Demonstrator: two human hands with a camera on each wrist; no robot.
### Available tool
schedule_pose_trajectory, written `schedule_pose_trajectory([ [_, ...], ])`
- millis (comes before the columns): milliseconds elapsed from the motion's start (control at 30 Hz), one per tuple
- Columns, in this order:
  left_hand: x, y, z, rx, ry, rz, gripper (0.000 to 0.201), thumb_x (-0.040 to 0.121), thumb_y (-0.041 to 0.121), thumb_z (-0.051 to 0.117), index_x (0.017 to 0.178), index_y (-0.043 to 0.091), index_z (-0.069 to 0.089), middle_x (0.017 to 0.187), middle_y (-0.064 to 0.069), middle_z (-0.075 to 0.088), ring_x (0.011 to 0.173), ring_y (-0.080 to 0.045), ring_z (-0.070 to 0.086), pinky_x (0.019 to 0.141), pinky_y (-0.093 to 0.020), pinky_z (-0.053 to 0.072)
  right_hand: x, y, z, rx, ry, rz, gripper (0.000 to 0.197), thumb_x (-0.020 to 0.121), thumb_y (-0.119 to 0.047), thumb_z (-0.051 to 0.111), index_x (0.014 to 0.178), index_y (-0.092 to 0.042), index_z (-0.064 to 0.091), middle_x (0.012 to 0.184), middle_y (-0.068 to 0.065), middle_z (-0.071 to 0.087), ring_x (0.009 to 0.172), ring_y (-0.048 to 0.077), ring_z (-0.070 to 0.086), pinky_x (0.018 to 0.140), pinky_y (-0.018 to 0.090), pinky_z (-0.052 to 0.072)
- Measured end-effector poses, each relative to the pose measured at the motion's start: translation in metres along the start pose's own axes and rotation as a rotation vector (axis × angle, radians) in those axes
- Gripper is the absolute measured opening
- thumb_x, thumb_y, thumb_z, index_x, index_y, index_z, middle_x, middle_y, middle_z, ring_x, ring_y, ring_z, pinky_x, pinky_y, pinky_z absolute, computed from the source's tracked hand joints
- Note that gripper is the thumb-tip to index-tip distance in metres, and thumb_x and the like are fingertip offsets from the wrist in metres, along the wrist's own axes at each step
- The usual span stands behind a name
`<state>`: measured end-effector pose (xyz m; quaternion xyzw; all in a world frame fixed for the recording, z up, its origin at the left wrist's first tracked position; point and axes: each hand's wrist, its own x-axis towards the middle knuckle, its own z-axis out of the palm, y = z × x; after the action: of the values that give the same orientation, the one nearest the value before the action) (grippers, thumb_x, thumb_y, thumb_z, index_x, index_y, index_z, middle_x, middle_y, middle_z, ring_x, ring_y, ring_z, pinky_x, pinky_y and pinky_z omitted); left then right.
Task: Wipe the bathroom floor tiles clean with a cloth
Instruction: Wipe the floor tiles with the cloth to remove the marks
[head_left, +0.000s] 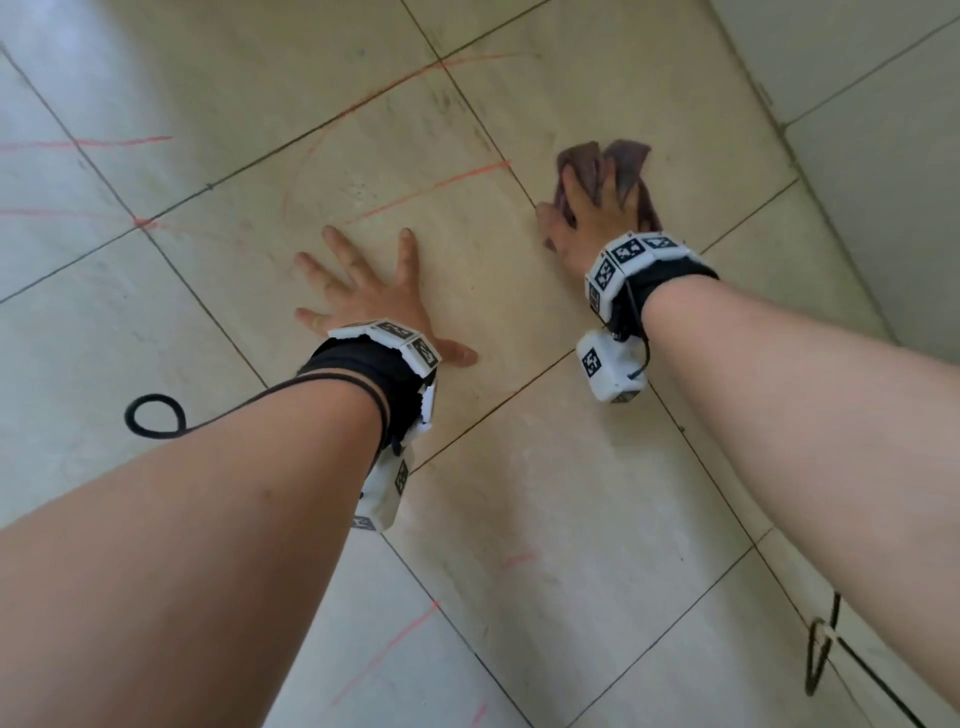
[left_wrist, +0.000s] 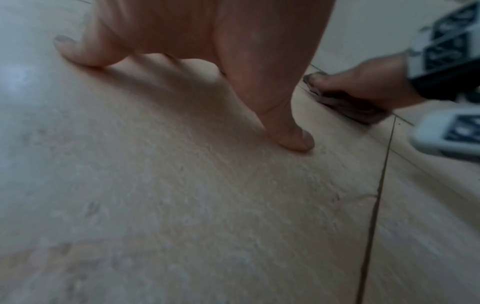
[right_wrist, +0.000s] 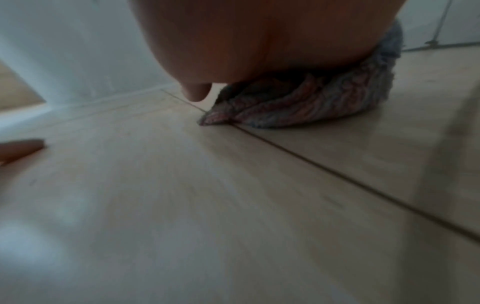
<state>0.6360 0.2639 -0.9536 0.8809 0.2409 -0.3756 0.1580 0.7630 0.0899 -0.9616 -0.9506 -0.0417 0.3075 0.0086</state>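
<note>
A dark purple cloth (head_left: 626, 161) lies bunched on the beige floor tiles (head_left: 519, 467), on a grout line. My right hand (head_left: 592, 218) presses down on it, fingers curled into its folds, which poke up between them. In the right wrist view the palm (right_wrist: 246, 41) covers the cloth (right_wrist: 298, 102). My left hand (head_left: 363, 296) lies flat on the tile to the left, fingers spread and holding nothing. The left wrist view shows its thumb (left_wrist: 293, 139) on the floor and the right hand (left_wrist: 363, 82) on the cloth (left_wrist: 345, 105).
Red scribbled lines (head_left: 431, 189) cross the tiles ahead of and left of my hands, with fainter ones near my left forearm. A tiled wall (head_left: 883, 182) rises close on the right. A black cable loop (head_left: 150, 415) hangs by the left arm.
</note>
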Motion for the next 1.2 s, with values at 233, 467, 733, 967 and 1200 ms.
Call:
schedule_pose_trajectory([
  [233, -0.001, 0.0, 0.001, -0.008, 0.008, 0.005, 0.145, 0.05, 0.075, 0.08, 0.149, 0.042, -0.022, 0.151, -0.021, -0.039, 0.14, -0.052, -0.025, 0.103, -0.077, 0.012, -0.009, -0.056, 0.01, -0.022, 0.004, -0.13, 0.064, 0.097, -0.062, 0.02, 0.154, -0.04, 0.0, 0.162, -0.003, -0.018, 0.147, 0.034, -0.017, 0.117, 0.053, -0.003],
  [467, -0.002, -0.001, 0.0, -0.01, 0.012, 0.004, 0.144, 0.05, 0.076, 0.079, 0.149, 0.043, -0.02, 0.151, -0.019, -0.039, 0.14, -0.051, -0.024, 0.105, -0.075, 0.013, -0.056, 0.011, 0.033, -0.161, -0.055, -0.243, 0.061, 0.098, -0.059, 0.024, 0.152, -0.046, -0.002, 0.16, -0.011, -0.021, 0.148, 0.022, -0.02, 0.118, 0.052, -0.002],
  [733, 0.001, -0.001, 0.002, -0.007, 0.015, 0.003, 0.145, 0.049, 0.076, 0.079, 0.149, 0.043, -0.02, 0.151, -0.019, -0.039, 0.14, -0.052, -0.025, 0.104, -0.076, 0.011, 0.0, -0.055, 0.002, 0.027, -0.002, -0.077, 0.064, 0.096, -0.066, 0.021, 0.153, -0.043, 0.003, 0.162, -0.005, -0.018, 0.148, 0.03, -0.017, 0.116, 0.056, -0.003],
  [967, 0.001, -0.002, 0.002, 0.007, 0.025, 0.005, 0.145, 0.049, 0.077, 0.079, 0.149, 0.043, -0.021, 0.152, -0.019, -0.038, 0.14, -0.052, -0.024, 0.105, -0.076, 0.013, -0.02, -0.071, 0.017, 0.003, -0.014, -0.187, 0.063, 0.097, -0.063, 0.023, 0.153, -0.042, 0.003, 0.161, -0.007, -0.019, 0.148, 0.027, -0.017, 0.118, 0.055, -0.002],
  [1200, -0.004, -0.007, 0.004, -0.016, 0.055, 0.036, 0.143, 0.048, 0.08, 0.076, 0.15, 0.042, -0.018, 0.153, -0.017, -0.037, 0.142, -0.049, -0.024, 0.107, -0.074, 0.011, -0.057, -0.049, 0.044, -0.016, 0.019, -0.211, 0.055, 0.101, -0.048, 0.025, 0.153, -0.044, 0.005, 0.162, -0.01, -0.016, 0.149, 0.022, -0.015, 0.119, 0.05, -0.003],
])
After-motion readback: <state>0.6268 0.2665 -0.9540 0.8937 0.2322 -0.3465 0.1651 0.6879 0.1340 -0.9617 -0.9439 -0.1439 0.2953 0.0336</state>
